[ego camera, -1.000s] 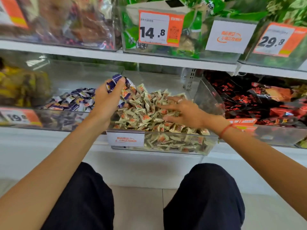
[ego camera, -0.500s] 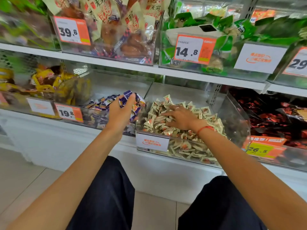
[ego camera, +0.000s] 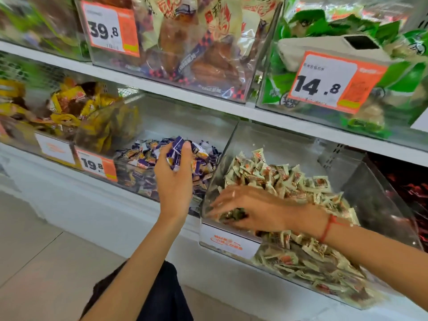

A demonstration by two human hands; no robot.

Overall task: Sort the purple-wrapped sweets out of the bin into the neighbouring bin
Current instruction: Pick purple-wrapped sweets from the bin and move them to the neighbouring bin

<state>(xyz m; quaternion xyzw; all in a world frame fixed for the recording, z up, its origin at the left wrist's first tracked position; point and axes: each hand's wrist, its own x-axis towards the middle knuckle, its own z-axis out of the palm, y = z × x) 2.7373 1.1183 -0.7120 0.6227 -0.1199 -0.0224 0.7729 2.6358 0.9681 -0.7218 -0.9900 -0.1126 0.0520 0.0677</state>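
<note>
My left hand (ego camera: 174,181) grips a handful of purple-wrapped sweets (ego camera: 177,148) and hovers over the left clear bin (ego camera: 148,117), which holds a pile of the same purple sweets (ego camera: 141,157). My right hand (ego camera: 249,208) reaches into the front left corner of the neighbouring clear bin (ego camera: 273,140), fingers spread and slightly curled among cream-wrapped sweets (ego camera: 278,174). Motion blurs the fingertips, so I cannot tell whether they hold a sweet.
A bin of yellow packets (ego camera: 69,105) stands to the left, a bin of red packets (ego camera: 412,188) to the right. The upper shelf (ego camera: 162,85) carries bins tagged 39.8 and 14.8. My dark-trousered knees (ego camera: 159,295) are below, over a tiled floor.
My left hand has carried the purple sweets leftward from over the cream bin to over the purple bin. My right hand has slid down to the cream bin's front left corner. The camera turned left.
</note>
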